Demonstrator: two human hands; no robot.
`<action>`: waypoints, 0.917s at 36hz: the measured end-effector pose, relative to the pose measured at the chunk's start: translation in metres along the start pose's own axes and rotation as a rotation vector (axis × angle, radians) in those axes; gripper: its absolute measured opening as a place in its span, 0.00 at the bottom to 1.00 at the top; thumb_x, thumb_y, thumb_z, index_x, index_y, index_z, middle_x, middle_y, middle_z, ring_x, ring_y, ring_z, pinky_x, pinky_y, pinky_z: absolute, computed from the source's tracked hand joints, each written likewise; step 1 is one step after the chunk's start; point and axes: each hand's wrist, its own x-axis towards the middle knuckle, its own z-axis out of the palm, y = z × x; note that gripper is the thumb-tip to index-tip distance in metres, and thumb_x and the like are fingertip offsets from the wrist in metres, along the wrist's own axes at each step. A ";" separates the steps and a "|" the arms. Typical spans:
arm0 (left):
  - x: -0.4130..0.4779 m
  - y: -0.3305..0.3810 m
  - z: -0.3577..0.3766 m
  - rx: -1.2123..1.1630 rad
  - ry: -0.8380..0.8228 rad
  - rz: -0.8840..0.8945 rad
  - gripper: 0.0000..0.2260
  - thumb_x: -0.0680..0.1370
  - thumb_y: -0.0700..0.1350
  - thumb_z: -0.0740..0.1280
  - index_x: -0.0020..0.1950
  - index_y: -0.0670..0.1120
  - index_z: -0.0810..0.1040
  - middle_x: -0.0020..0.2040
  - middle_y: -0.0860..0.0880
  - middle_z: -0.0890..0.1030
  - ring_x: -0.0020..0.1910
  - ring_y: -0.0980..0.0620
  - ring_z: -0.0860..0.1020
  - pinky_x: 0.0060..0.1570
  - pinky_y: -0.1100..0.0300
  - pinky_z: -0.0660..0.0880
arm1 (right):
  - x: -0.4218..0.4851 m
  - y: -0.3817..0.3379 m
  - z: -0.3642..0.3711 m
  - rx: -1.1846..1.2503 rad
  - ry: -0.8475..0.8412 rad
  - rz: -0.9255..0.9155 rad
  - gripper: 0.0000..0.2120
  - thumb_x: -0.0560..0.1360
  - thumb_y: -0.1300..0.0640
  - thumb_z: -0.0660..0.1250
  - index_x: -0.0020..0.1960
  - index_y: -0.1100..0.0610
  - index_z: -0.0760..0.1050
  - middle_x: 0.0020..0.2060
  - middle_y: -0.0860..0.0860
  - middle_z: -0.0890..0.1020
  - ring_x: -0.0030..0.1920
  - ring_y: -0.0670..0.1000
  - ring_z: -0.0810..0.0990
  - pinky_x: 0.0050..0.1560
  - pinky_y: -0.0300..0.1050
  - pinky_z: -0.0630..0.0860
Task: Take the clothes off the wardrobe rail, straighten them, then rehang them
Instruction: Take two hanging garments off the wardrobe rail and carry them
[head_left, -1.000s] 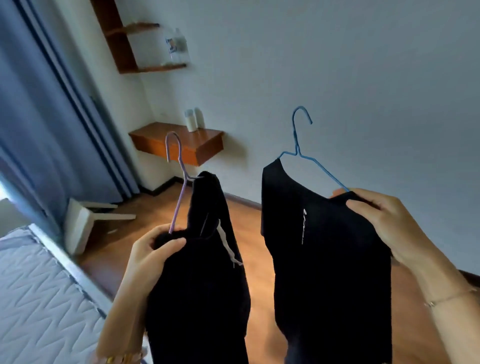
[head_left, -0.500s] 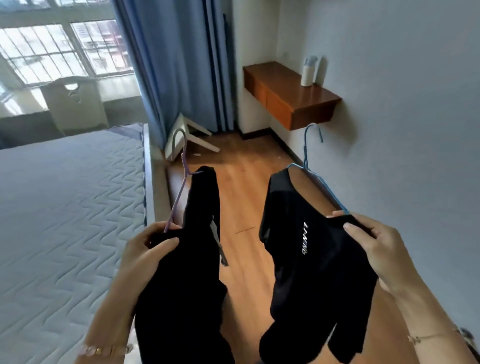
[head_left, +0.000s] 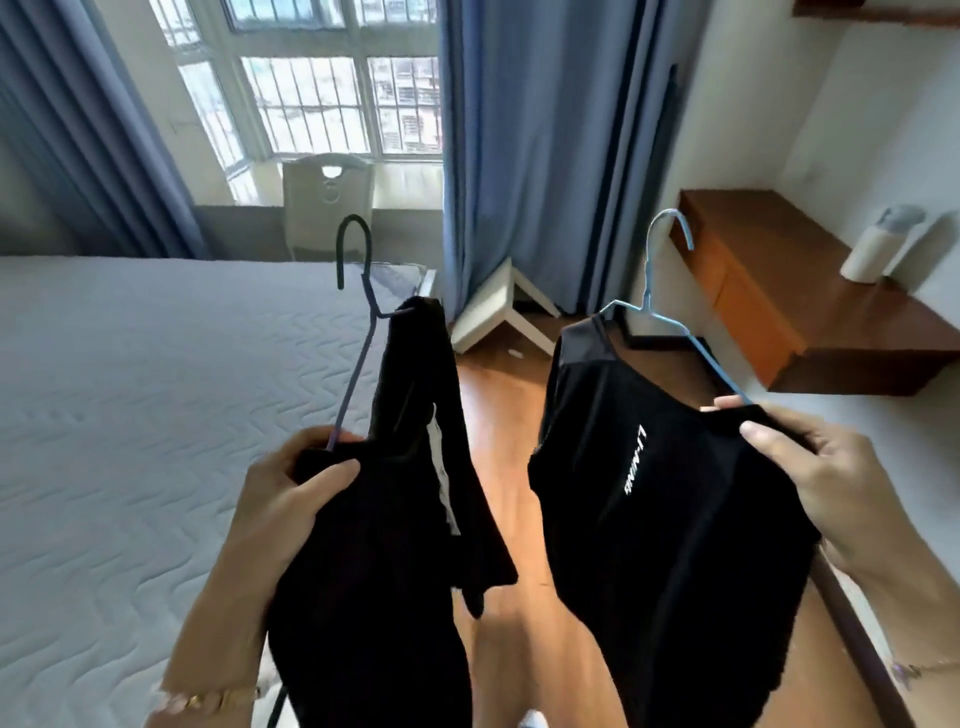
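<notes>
With your left hand (head_left: 291, 493) pinching 1 black garment (head_left: 384, 545) on its purple hanger (head_left: 358, 332) and your right hand (head_left: 810, 467) gripping the black shirt (head_left: 649, 519) on its blue hanger (head_left: 670, 312), both aloft beside the bed (head_left: 130, 415), lay 1 down first, then smooth shoulders.

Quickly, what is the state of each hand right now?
Left hand: closed, gripping the black garment on the purple hanger.
Right hand: closed, gripping the black shirt on the blue hanger.
</notes>
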 end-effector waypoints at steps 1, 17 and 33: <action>0.018 0.006 0.005 0.004 0.009 0.013 0.12 0.73 0.30 0.69 0.43 0.48 0.82 0.30 0.57 0.83 0.29 0.64 0.79 0.31 0.76 0.75 | 0.025 -0.005 0.003 0.006 -0.008 -0.017 0.13 0.76 0.64 0.63 0.49 0.50 0.83 0.46 0.46 0.86 0.46 0.41 0.83 0.47 0.29 0.77; 0.268 0.029 0.049 0.284 0.114 0.122 0.13 0.73 0.33 0.70 0.43 0.52 0.84 0.43 0.55 0.85 0.39 0.63 0.82 0.38 0.77 0.75 | 0.402 -0.015 0.116 0.063 -0.350 -0.189 0.11 0.76 0.63 0.65 0.47 0.50 0.83 0.40 0.43 0.86 0.38 0.40 0.82 0.41 0.28 0.77; 0.477 0.051 0.040 0.508 0.447 -0.064 0.12 0.75 0.40 0.69 0.47 0.58 0.83 0.46 0.62 0.84 0.45 0.67 0.81 0.48 0.76 0.75 | 0.788 -0.078 0.328 0.089 -0.926 -0.254 0.05 0.69 0.54 0.70 0.44 0.51 0.82 0.31 0.42 0.84 0.32 0.38 0.81 0.35 0.28 0.76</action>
